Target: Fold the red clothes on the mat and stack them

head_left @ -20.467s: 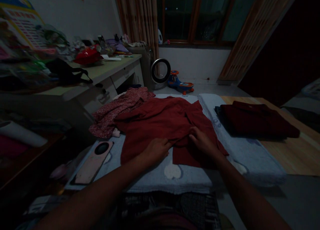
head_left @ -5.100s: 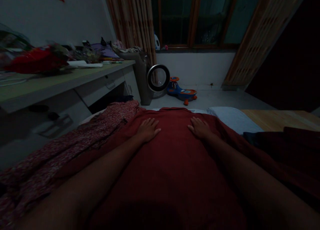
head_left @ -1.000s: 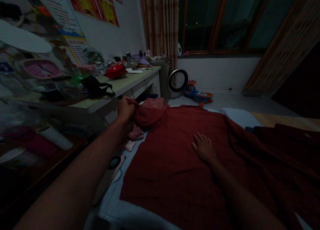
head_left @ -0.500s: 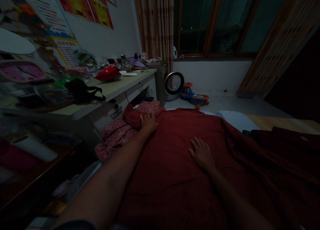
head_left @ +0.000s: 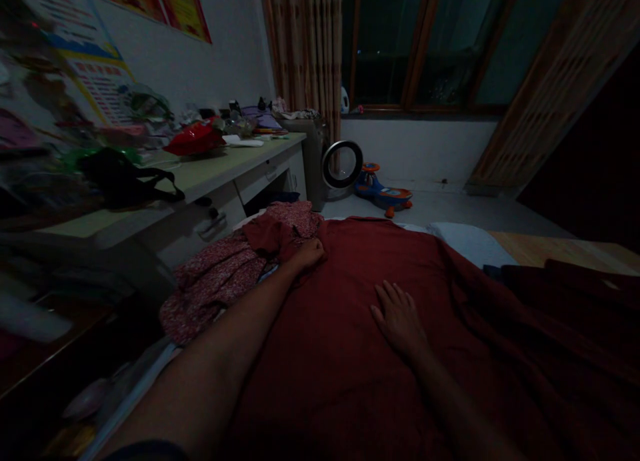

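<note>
A dark red shirt (head_left: 350,327) lies spread out in front of me, its collar edge at the far side. My left hand (head_left: 311,253) is closed on the cloth at the shirt's left side, near the sleeve (head_left: 265,235). That sleeve is folded over a red-and-white patterned garment (head_left: 210,281), which lies bunched to the left. My right hand (head_left: 400,317) rests flat on the middle of the shirt, fingers apart. The other sleeve side drapes off to the right in loose folds.
A cluttered desk (head_left: 210,187) runs along the left wall, holding a black strapped bag (head_left: 125,181) and a red packet (head_left: 196,138). Behind stand a washing machine with its round door (head_left: 343,164) open and a blue ride-on toy (head_left: 383,193). Dark folded clothing (head_left: 565,284) lies right.
My left hand has gone from lying spread on the shirt to closing on its cloth, and the sleeve has shifted. My right hand stays flat. The view has turned slightly right.
</note>
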Available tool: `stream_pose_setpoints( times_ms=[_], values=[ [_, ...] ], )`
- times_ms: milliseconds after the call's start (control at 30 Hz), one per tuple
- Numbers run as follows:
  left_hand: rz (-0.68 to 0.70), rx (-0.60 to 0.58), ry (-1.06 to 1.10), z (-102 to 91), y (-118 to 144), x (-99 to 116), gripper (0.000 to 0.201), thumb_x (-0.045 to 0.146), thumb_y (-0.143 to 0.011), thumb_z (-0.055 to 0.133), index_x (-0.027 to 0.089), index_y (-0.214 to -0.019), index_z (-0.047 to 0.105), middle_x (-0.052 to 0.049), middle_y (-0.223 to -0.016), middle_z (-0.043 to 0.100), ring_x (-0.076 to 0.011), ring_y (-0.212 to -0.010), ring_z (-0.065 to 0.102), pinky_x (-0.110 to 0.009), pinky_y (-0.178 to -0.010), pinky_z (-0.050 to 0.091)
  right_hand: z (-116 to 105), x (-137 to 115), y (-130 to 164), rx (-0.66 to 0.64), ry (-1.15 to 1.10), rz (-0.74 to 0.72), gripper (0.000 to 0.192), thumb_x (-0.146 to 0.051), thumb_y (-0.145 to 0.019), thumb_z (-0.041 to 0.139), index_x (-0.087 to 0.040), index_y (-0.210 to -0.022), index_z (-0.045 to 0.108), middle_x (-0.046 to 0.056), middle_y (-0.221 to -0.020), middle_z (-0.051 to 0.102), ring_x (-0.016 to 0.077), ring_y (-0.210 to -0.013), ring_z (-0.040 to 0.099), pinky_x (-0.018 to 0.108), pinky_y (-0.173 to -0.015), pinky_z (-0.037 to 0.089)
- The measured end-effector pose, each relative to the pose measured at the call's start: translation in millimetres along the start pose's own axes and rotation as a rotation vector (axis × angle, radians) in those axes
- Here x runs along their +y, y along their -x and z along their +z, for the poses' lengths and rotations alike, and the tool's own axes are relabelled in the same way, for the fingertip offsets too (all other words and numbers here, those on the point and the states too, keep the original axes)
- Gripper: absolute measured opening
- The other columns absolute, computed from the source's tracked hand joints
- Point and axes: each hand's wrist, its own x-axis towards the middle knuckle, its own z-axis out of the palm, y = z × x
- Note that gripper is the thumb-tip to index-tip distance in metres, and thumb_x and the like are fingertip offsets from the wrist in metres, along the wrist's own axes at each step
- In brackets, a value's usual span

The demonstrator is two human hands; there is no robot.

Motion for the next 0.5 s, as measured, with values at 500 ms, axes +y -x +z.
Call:
stream_pose_setpoints(
  times_ms=[500],
  values=[
    [-0.125,-0.038,-0.19,-9.1,-33,-39,0.039,0.029,-0.088,0.048,0.018,-0.125,0.058,-0.016,-0.128,0.061,-0.0288,-0.118,0.056,-0.044,-0.106,0.034,-1,1,1,0.001,-0.019,-0.007,0.056,-0.047,-0.094,0.035,-0.02,-0.143,0.044,0.008,-0.152,0.036,0.0281,-0.14,0.027,0.048,-0.114,0.019]
  ],
)
